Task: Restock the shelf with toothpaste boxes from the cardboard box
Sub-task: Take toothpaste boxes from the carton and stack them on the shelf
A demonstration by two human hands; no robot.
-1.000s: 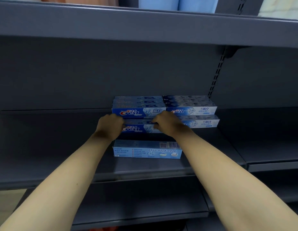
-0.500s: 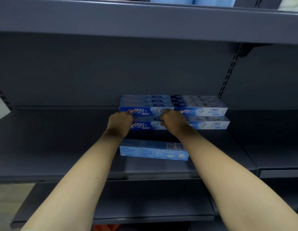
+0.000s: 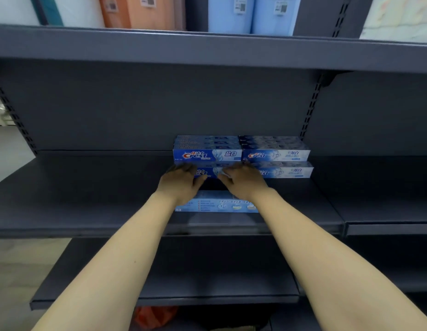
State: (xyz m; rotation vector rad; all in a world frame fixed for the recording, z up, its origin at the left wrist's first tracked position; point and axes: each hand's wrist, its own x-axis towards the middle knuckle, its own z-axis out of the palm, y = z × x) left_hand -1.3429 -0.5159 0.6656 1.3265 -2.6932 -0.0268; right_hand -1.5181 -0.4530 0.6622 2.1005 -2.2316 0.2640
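We find both hands at the front of the toothpaste stack on the middle shelf (image 3: 88, 206). The left hand (image 3: 181, 181) and right hand (image 3: 243, 181) lie against the lower Crest box (image 3: 208, 172) of the left column, fingers loosely bent over its front face. We cannot tell whether either grip closes on the box or merely presses it. An upper Crest box (image 3: 207, 155) sits directly above, and a paler second column (image 3: 277, 161) stands touching on the right. One loose box (image 3: 217, 204) lies flat nearer the shelf edge, just below the wrists. The cardboard box is not in view.

Risks, in our judgement: pushing the lower box unevenly could skew the one resting on it or nudge the neighbouring column out of line. The wrists pass close above the loose box, so a withdrawing forearm could drag it towards the edge and off.

The shelving is dark grey metal with slotted uprights. The upper shelf (image 3: 207, 47) carries orange and blue packs (image 3: 231, 13). A lower shelf (image 3: 207, 280) sits beneath, with something orange (image 3: 155, 316) under it. Pale flooring shows at left.
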